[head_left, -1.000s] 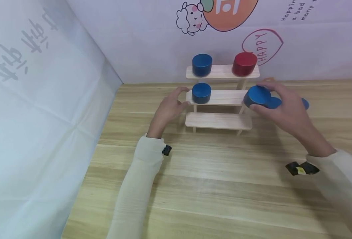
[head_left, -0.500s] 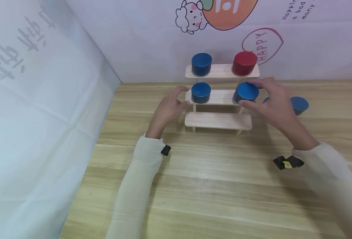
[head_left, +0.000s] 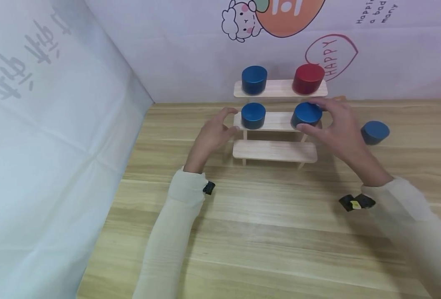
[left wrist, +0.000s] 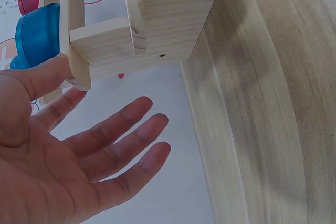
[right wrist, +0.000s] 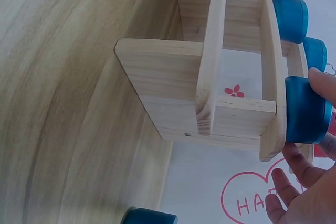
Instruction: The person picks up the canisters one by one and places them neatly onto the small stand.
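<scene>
A three-tier wooden display stand (head_left: 274, 150) stands against the back wall. My right hand (head_left: 341, 133) grips a blue round tin (head_left: 307, 114) between thumb and fingers. The tin sits upright on the right end of the middle tier, its base against the board in the right wrist view. My left hand (head_left: 213, 135) pinches the left end of that tier between thumb and index finger, its other fingers (left wrist: 142, 129) spread loosely. Beside it on the same tier is another blue tin (head_left: 253, 116). The top tier holds a blue tin (head_left: 254, 80) on the left and a red tin (head_left: 309, 79) on the right.
One more blue tin (head_left: 375, 132) stands on the wood-grain table (head_left: 272, 232), right of my right hand. A white printed cloth (head_left: 183, 62) hangs behind the stand, and a white sheet (head_left: 55, 166) slopes along the left side.
My right hand has moved left with the blue tin, bringing it from beside the stand onto the middle tier's right end. The left hand has stayed at the tier's left end.
</scene>
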Demonstrator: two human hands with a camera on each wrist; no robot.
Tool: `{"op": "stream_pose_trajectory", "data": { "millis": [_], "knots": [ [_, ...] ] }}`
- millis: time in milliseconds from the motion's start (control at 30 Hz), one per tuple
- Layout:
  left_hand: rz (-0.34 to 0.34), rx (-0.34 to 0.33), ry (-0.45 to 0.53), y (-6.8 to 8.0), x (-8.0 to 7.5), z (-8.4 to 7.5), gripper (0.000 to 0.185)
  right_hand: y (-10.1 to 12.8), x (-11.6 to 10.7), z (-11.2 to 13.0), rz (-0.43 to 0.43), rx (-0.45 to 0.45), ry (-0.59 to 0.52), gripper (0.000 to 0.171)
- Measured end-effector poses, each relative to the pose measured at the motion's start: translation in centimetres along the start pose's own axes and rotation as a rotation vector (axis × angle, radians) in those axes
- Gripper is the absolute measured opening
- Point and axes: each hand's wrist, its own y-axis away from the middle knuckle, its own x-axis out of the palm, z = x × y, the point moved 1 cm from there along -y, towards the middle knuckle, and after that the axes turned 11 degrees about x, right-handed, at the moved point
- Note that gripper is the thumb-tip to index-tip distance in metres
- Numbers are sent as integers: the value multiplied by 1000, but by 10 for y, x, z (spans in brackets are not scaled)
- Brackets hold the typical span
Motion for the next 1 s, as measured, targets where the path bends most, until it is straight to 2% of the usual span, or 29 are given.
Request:
{"op": "stream_pose_trajectory", "data": {
  "millis": [633,1000],
  "knots": [
    [1,-6,-2,0,1,-1,49,3,2,1,2,46,-31,76],
    [-2,9,-10,1,0,-2,49,7,-8,-4,-39,6,-30,77]
  ]
}}
